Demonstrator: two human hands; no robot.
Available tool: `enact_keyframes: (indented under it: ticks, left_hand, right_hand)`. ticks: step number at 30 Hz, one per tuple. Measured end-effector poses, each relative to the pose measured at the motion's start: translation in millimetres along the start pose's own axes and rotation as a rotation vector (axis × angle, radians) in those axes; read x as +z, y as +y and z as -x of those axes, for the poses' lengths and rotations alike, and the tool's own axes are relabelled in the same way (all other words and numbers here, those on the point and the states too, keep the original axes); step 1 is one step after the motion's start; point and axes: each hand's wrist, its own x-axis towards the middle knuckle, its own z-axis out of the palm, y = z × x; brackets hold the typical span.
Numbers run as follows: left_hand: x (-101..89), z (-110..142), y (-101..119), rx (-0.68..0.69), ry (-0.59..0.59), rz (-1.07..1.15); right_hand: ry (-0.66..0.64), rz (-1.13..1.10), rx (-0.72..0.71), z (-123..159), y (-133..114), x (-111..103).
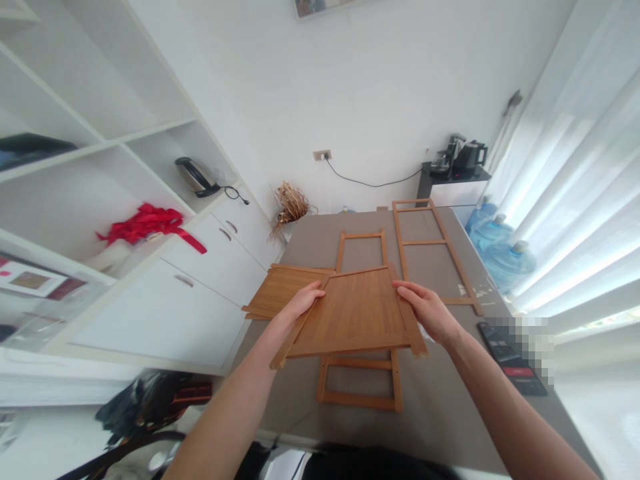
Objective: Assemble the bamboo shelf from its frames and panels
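A framed wooden panel (357, 310) is held tilted above the table between my two hands. My left hand (305, 298) grips its left side rail, fingers closed around the edge. On the opposite rail, my right hand (426, 308) is closed with the thumb and fingers at the edge. Beneath the panel lies a wooden ladder-like frame (360, 401), its middle hidden by the panel. More flat wooden panels (280, 290) rest to the left, partly behind my left hand. A longer wooden frame (425, 242) lies at the far right.
The grey table (315, 233) carries these parts. A dark phone-like device (513, 360) lies near its right edge. Blue water bottles (507, 250) stand beyond that edge. White cabinets (200, 293) line the left, and a dried plant (293, 203) stands at the back.
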Motion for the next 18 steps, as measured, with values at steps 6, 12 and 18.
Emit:
enact_keyframes:
  ticks: [6,12,18]
  left_hand:
    - [-2.7,-3,3,-0.013,-0.086,0.020]
    - [0.7,2,7,-0.044,-0.183,0.125]
    - [6.1,21,15,0.001,-0.160,0.270]
  right_hand:
    - [-0.019,-0.064,-0.004,4,8,1]
    - [-0.093,0.026,-0.202,20,6,-5]
    - [0.006,0.297,-0.344,28,5,-14]
